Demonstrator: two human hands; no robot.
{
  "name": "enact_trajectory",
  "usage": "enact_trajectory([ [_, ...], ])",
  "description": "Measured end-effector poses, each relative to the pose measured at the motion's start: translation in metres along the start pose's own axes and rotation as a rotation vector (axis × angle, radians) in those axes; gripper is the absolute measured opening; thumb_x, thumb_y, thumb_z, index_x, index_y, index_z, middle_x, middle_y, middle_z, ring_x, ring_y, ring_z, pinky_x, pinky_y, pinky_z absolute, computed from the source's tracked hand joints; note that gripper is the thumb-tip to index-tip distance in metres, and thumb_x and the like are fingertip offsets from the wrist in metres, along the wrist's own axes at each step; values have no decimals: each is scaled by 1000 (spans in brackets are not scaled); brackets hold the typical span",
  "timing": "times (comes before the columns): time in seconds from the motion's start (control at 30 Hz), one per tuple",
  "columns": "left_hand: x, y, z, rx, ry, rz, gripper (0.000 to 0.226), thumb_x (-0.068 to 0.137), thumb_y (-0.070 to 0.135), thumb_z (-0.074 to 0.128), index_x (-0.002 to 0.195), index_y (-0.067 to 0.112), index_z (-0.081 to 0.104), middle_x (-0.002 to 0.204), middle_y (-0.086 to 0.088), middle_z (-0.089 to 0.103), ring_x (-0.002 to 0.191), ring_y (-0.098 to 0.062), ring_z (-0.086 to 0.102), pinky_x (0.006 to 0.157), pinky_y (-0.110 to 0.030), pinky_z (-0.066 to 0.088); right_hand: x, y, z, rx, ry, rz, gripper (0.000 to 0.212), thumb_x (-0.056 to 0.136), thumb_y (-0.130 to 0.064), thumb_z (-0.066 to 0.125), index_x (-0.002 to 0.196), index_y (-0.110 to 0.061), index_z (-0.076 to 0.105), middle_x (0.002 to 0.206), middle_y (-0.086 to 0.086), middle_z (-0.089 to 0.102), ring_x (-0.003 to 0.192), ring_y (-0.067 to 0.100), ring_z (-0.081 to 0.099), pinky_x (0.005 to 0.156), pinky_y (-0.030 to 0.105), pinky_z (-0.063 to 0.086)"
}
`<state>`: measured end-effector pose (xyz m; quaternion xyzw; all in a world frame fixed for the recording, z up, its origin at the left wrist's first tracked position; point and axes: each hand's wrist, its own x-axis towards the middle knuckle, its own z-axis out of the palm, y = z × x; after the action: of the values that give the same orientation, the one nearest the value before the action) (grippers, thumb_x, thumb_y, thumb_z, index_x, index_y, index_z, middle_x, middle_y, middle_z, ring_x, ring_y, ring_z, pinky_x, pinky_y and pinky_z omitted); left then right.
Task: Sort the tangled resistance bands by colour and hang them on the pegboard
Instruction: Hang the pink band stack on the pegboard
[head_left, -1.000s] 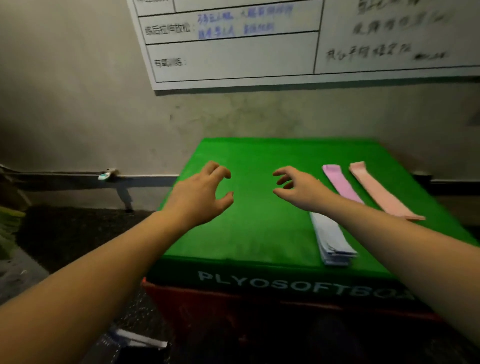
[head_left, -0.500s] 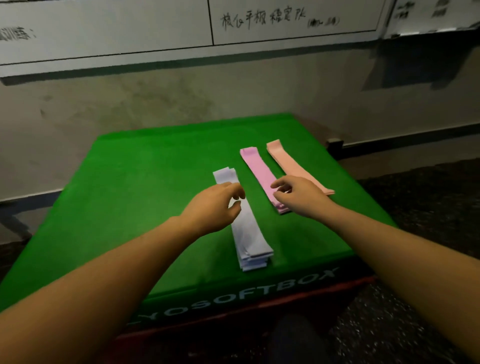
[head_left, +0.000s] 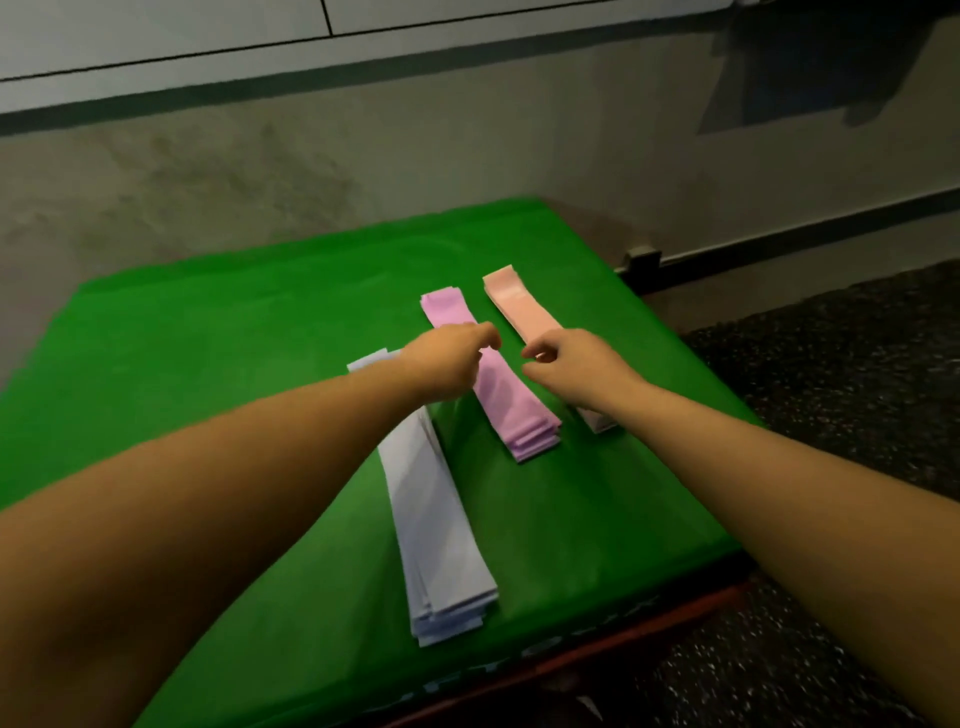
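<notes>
Peach bands (head_left: 521, 306) mid-part behind right hand (head_left: 571, 371), box lettering (head_left: 545, 649) cut off, unreadable

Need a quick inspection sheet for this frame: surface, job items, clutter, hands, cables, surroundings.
Surface: green box top, bare apart from the bands; red edge below the front.
Job's things: three flat stacks side by side, sorted by colour: pale lilac stack nearest, pink stack in the middle, peach stack on the right. None hung; no pegboard in view.
Clutter: nothing seen.
Hands: left hand and right hand hover over the stacks, fingers loosely curled, holding nothing.
Cables: nothing seen.
Surroundings: stained wall behind, whiteboard edge above, dark speckled floor to the right.
</notes>
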<state>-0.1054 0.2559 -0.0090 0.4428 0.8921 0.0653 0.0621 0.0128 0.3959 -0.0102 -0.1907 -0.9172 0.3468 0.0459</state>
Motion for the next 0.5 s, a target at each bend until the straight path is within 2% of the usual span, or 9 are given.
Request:
enact_trajectory([
  [0.1, 21, -10, 2, 40, -40, 0, 53, 89, -9, 42, 133, 20, 53, 135, -4, 58, 111, -22, 59, 84, -35, 52, 9, -4, 21, 0, -18, 5, 36, 90, -25, 64, 125, -15, 66, 124, 4, 68, 106, 18, 64, 92, 30, 50],
  [0.2, 31, -17, 6, 50, -137, 87, 55, 91, -6, 44, 139, 21, 49, 146, -2, 49, 130, -22, 48, 106, -37, 43, 11, -2, 42, -70, -59, 69, 45, 90, -29, 63, 132, -16, 59, 126, 8, 64, 99, 22, 60, 83, 30, 49],
  [0.27, 37, -25, 10, 59, -220, 117, 54, 95, 1, 43, 145, 22, 45, 150, -2, 44, 137, -23, 41, 113, -40, 36, 13, 1, 50, -159, -29, 103, 46, 90, -32, 64, 131, -15, 56, 127, 12, 60, 106, 28, 58, 88, 34, 49],
  [0.4, 42, -32, 14, 191, -294, 206, 53, 99, 15, 40, 149, 30, 37, 156, 0, 34, 143, -24, 28, 116, -50, 28, 17, -6, 49, -177, -57, 217, 51, 94, -26, 62, 135, -4, 44, 131, 16, 56, 115, 33, 58, 81, 31, 43],
  [0.5, 40, -32, 13, 246, -311, 220, 53, 99, 18, 40, 149, 33, 34, 157, 0, 28, 144, -25, 22, 115, -51, 27, 21, -15, 43, -243, -134, 224, 38, 97, -23, 56, 130, -2, 54, 130, 15, 60, 116, 31, 59, 84, 32, 45],
])
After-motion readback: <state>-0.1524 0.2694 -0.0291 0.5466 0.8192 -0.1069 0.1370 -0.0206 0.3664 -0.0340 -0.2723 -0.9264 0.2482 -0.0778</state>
